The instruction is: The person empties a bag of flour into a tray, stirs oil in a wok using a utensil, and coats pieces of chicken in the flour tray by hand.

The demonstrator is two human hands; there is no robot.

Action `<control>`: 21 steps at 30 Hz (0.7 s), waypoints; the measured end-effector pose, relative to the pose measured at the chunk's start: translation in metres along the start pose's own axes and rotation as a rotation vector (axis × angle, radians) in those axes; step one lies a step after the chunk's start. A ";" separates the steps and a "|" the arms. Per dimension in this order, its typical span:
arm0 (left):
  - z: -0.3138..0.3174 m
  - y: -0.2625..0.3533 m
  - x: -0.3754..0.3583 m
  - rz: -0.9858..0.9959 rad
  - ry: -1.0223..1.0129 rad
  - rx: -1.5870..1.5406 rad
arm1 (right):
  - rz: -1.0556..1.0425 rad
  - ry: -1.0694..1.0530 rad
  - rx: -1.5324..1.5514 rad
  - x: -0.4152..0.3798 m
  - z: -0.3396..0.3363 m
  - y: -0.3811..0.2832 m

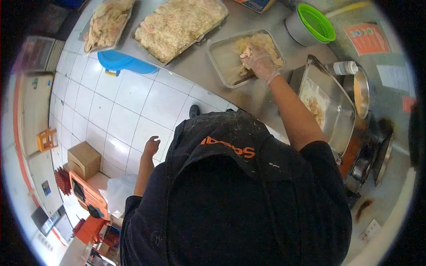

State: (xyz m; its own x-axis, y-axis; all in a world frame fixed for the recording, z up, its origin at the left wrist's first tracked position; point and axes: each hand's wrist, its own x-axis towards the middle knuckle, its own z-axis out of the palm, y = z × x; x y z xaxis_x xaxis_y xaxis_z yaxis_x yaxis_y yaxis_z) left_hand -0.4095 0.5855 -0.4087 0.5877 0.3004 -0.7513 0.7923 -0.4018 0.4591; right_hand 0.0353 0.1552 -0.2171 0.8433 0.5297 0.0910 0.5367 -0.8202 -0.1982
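My right fingers [253,57] curl into pale meat [268,43] in the part-filled tub [221,57]; grip unclear. To their left, trays [167,63] are already heaped. My left fingers [153,139] hang loosely apart, empty.

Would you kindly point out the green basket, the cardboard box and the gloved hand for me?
Green basket [318,24], head view, inner wall.
Cardboard box [84,153], head view, upper face.
Gloved hand [261,62], head view, back of hand.
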 end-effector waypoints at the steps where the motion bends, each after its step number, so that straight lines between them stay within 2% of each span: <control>1: 0.001 -0.004 -0.013 -0.042 0.009 -0.005 | 0.152 -0.161 0.146 0.002 -0.009 -0.003; 2: 0.003 -0.010 -0.026 -0.083 0.020 -0.009 | 0.133 -0.168 0.144 0.004 0.006 0.020; 3: 0.017 -0.056 -0.020 0.046 0.028 -0.193 | -0.095 -0.121 0.026 0.006 0.035 0.059; 4: 0.026 -0.071 -0.025 0.035 0.037 -0.205 | -0.321 -0.071 -0.086 0.009 0.053 0.076; 5: 0.032 -0.080 -0.031 -0.033 0.035 -0.247 | -0.337 -0.076 -0.082 0.015 0.039 0.062; 7: 0.037 -0.087 -0.044 -0.104 0.036 -0.296 | 0.591 -0.271 0.617 0.022 -0.006 0.043; 8: 0.035 -0.078 -0.057 -0.042 0.022 -0.227 | 0.585 -0.275 0.616 0.017 -0.023 0.032; 10: 0.033 -0.065 -0.075 0.088 -0.009 -0.082 | 0.740 -0.085 1.412 0.005 -0.048 0.017; 11: 0.033 -0.062 -0.079 0.121 0.009 -0.126 | 0.738 -0.082 1.413 0.005 -0.051 0.021; 13: 0.030 -0.052 -0.079 0.084 -0.005 -0.144 | 0.644 -0.153 1.887 0.002 -0.060 0.034; 14: 0.029 -0.048 -0.077 0.045 -0.020 -0.166 | 0.643 -0.137 1.888 -0.003 -0.075 0.022; 15: 0.029 -0.057 -0.073 0.285 0.058 -0.193 | 0.646 -0.025 1.860 -0.013 -0.099 -0.003; 16: 0.027 -0.070 -0.055 0.298 0.048 -0.185 | 0.650 0.088 1.826 -0.022 -0.115 -0.015; 18: 0.025 -0.089 -0.017 0.512 0.055 0.122 | 0.619 0.105 1.826 -0.050 -0.123 0.019; 20: 0.015 -0.073 -0.005 0.546 0.039 0.207 | 0.593 0.125 1.822 -0.081 -0.132 0.057; 21: 0.012 -0.070 0.002 0.353 0.033 -0.043 | 0.627 0.138 1.697 -0.099 -0.138 0.075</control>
State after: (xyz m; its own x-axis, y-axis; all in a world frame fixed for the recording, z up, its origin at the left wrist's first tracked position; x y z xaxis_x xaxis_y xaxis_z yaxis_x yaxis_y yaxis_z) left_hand -0.4660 0.6037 -0.4487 0.8310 0.1777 -0.5271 0.5450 -0.4494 0.7078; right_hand -0.0034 0.0116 -0.1062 0.9296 0.1712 -0.3265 -0.3626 0.2642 -0.8937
